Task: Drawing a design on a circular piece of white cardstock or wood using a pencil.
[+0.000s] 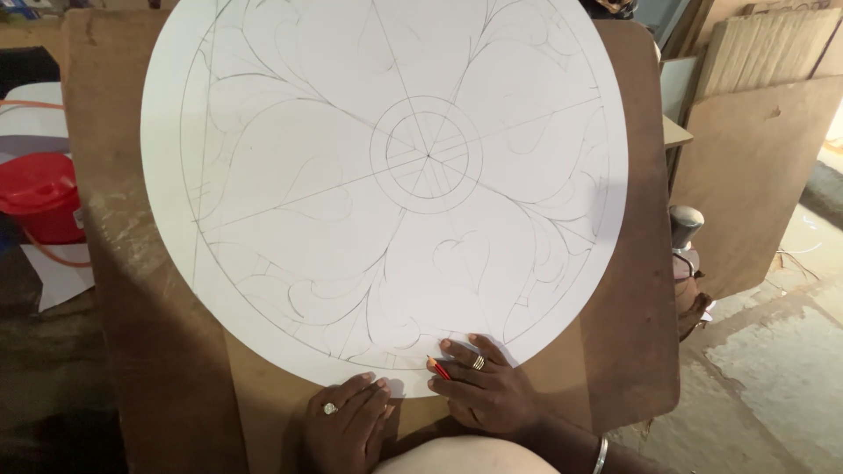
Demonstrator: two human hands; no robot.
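Note:
A large white round board (290, 175) lies on a brown table (132, 351), covered with a pencilled pattern of curls, rings and straight spokes. My left hand (345, 423), with a ring on one finger, rests flat on the table, fingertips touching the board's near rim. My right hand (483, 386), also ringed and with a bangle at the wrist, holds a red pencil (438, 368) with its tip on the board's lower edge.
A red plastic bucket (39, 197) stands left of the table beside white sheets. Brown boards (755, 167) and corrugated sheets lean at the right. A small power tool (687, 254) sits by the table's right edge. Pale concrete floor shows at the lower right.

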